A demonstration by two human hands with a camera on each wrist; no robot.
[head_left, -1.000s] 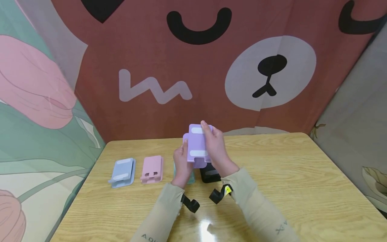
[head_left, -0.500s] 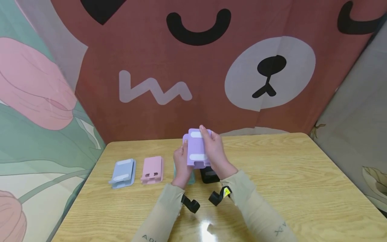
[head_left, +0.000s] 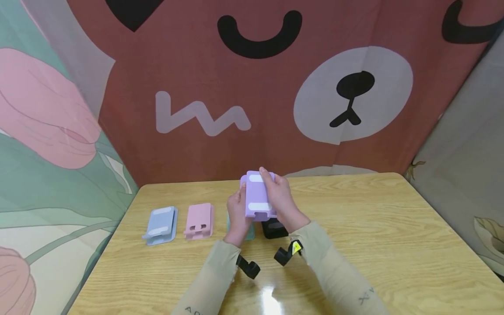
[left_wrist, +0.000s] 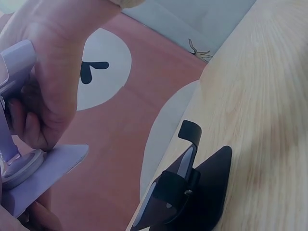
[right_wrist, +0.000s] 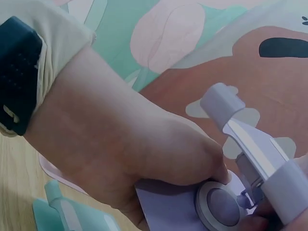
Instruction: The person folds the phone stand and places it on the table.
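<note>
Purple phone stand (head_left: 257, 197) is held up in both hands above the middle of the wooden table (head_left: 386, 245), over the other stands and clear of the tabletop. The left hand (head_left: 237, 214) grips its left edge and base, fingers curled round it; the right hand (head_left: 280, 199) clasps the right side, with fingertips laid over the top of the backplate. The wrist views show the stand's round hinge (right_wrist: 219, 207) and its flat base plate (left_wrist: 45, 171) partly swung out from the back, so it looks half unfolded rather than set up. To the left, a blue stand (head_left: 160, 225) and a pink stand (head_left: 198, 220) lie flat side by side. A teal stand (head_left: 249, 232) is mostly hidden behind the left hand, and a black stand (head_left: 274, 229) sits on the table just under the right hand, its plate raised in the left wrist view. Judging from this, the black one seems already opened, the purple one is in hand, and the blue and pink ones look untouched.
</note>
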